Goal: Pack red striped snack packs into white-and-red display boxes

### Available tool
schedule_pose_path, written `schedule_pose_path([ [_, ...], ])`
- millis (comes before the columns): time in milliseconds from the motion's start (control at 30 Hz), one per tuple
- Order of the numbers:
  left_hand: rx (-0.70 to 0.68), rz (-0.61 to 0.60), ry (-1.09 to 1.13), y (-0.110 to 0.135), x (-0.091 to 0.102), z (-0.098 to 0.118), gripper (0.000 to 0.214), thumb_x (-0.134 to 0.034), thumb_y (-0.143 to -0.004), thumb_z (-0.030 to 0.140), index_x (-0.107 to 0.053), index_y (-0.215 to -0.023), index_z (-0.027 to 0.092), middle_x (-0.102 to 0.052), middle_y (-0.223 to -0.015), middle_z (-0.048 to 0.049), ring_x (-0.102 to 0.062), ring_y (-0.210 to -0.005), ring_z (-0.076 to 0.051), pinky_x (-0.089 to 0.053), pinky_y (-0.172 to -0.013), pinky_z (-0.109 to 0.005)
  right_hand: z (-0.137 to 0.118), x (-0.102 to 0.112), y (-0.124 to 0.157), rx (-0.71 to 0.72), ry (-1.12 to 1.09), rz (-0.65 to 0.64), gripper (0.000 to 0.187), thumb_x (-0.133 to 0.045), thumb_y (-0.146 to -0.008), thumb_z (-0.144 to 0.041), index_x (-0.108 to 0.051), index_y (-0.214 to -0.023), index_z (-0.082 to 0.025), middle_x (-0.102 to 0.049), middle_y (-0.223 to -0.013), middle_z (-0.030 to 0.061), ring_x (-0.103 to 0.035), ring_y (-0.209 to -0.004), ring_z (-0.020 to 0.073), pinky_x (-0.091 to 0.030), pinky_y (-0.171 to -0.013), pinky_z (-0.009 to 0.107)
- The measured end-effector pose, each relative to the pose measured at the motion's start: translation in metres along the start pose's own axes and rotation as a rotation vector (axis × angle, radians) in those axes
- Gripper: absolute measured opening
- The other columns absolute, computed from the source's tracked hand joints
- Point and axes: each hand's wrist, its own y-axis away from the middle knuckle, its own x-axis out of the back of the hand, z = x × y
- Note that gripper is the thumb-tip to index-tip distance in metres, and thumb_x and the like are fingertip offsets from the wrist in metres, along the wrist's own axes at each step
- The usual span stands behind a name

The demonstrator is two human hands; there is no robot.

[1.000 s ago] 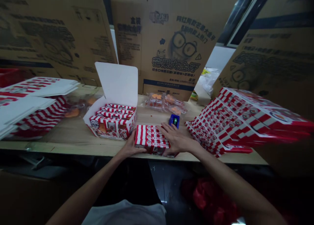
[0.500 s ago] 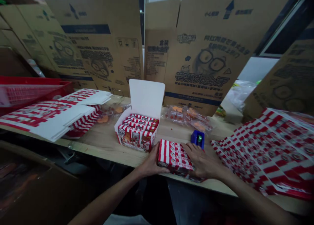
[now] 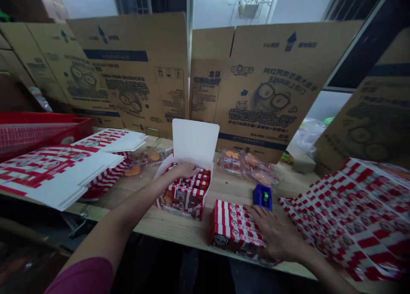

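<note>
At twelve o'clock, your left hand is inside the red-printed, white-lidded cardboard box, among red-and-white packets; its grip cannot be told. At one o'clock, your right hand lies half open across the right end of the red-and-white striped carton row, hold unconfirmed. That row sits near the front edge of the pale wooden tabletop, a narrow strip of which separates it from the box.
</note>
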Motion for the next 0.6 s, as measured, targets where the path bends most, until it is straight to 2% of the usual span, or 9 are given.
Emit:
schedule_pose_path([
  [100, -0.016, -0.179, -0.019, 0.001, -0.004, -0.005, 0.054, -0.052, -0.086, 0.057, -0.063, -0.111, 0.011, -0.063, -0.116, -0.0171, -0.06, -0.106, -0.032, -0.045, -0.093, -0.048, 0.002, -0.002, 0.0, 0.02, 0.015, 0.025, 0.095, -0.061, -0.062, -0.03, -0.027, -0.149, -0.013, -0.042, -0.145, 0.0194, -0.036, -0.134, 0.0404, -0.033, -0.106, 0.062],
  [200, -0.059, -0.317, -0.009, 0.018, 0.007, -0.012, 0.082, -0.069, -0.061, 0.069, -0.058, -0.122, 0.015, -0.059, -0.127, -0.0182, -0.057, -0.112, -0.036, -0.043, -0.096, -0.046, 0.006, -0.004, -0.001, 0.033, 0.001, 0.031, 0.095, -0.061, -0.063, -0.03, -0.026, -0.149, -0.014, -0.041, -0.145, 0.0206, -0.035, -0.135, 0.041, -0.034, -0.104, 0.063],
  [267, -0.136, -0.378, -0.013, 0.037, 0.015, -0.016, 0.099, -0.073, -0.049, 0.071, -0.052, -0.13, 0.018, -0.055, -0.133, -0.0181, -0.053, -0.117, -0.038, -0.039, -0.101, -0.05, 0.009, -0.006, -0.002, 0.045, -0.023, 0.028, 0.095, -0.063, -0.064, -0.033, -0.025, -0.149, -0.014, -0.04, -0.145, 0.0213, -0.035, -0.135, 0.041, -0.034, -0.104, 0.063],
  [367, -0.264, -0.354, -0.017, 0.072, 0.016, -0.022, 0.115, -0.075, -0.042, 0.071, -0.041, -0.138, 0.018, -0.043, -0.143, -0.022, -0.04, -0.13, -0.041, -0.026, -0.107, -0.059, 0.014, -0.01, -0.005, 0.055, -0.046, 0.039, 0.096, -0.064, -0.066, -0.038, -0.023, -0.15, -0.015, -0.041, -0.144, 0.0209, -0.038, -0.132, 0.0408, -0.034, -0.104, 0.062],
  [500, -0.309, -0.267, 0.051, 0.106, 0.004, -0.026, 0.135, -0.082, -0.027, 0.066, -0.031, -0.142, 0.016, -0.026, -0.152, -0.0273, -0.017, -0.141, -0.046, -0.018, -0.108, -0.064, 0.019, -0.012, -0.008, 0.041, -0.047, 0.04, 0.098, -0.065, -0.064, -0.037, -0.022, -0.15, -0.016, -0.04, -0.145, 0.0199, -0.037, -0.132, 0.0412, -0.035, -0.104, 0.061],
  [600, -0.308, -0.248, 0.053, 0.113, -0.002, -0.027, 0.134, -0.082, -0.035, 0.066, -0.026, -0.144, 0.013, -0.023, -0.152, -0.0295, -0.016, -0.141, -0.046, -0.018, -0.109, -0.063, 0.021, -0.013, -0.009, 0.028, -0.033, 0.045, 0.099, -0.066, -0.063, -0.037, -0.022, -0.15, -0.015, -0.039, -0.146, 0.0199, -0.034, -0.134, 0.0414, -0.034, -0.104, 0.061],
])
